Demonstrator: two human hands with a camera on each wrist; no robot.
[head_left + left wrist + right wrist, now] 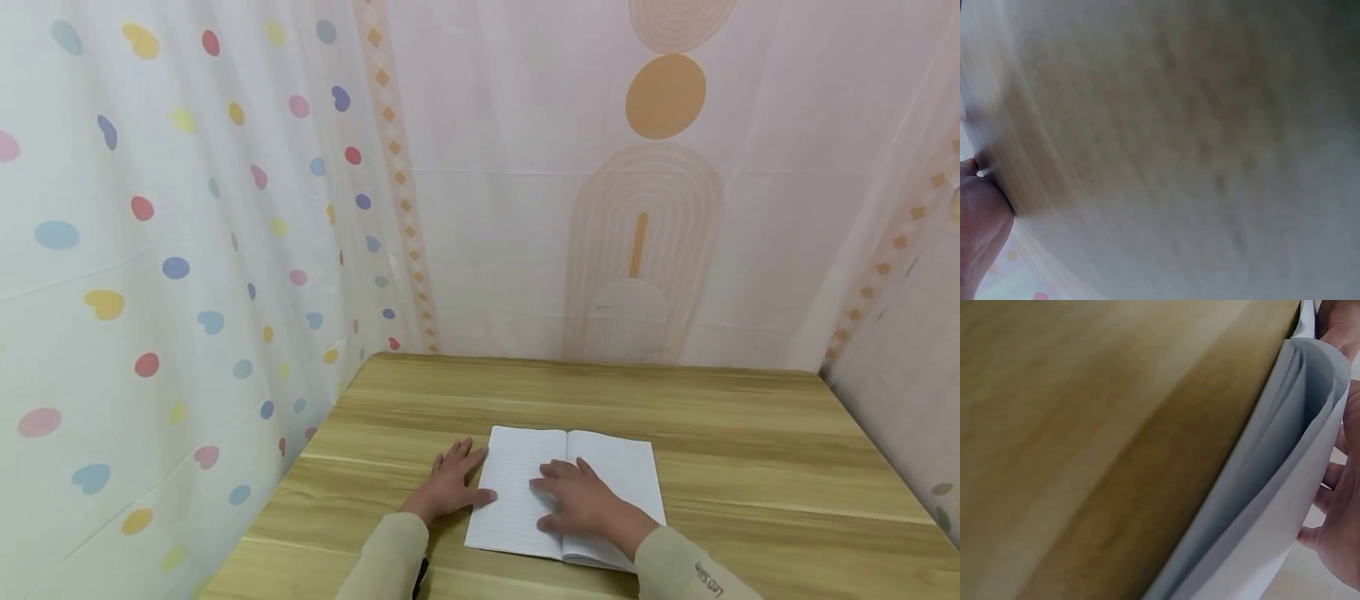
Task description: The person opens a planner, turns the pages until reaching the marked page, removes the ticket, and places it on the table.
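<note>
An open notebook (517, 467) with faintly lined white pages lies flat on the wooden table. My left hand (450, 483) rests at its left edge, fingers spread on the wood and page edge, thumb reaching onto the left page. Over the middle and right page is my right hand (581, 500), fingers extended toward the centre fold. In the right wrist view the loose pages (1260, 506) bow up from the table at the lower edge, with the right hand's fingers (1325, 487) touching the paper. The left wrist view is blurred and shows part of the left hand (982, 219) against the table.
The wooden table (750, 450) extends on all sides of the notebook. Behind it hangs a pale curtain (487, 250) with arch shapes. A curtain with coloured dots (187, 333) runs along the left side, close to the table's edge.
</note>
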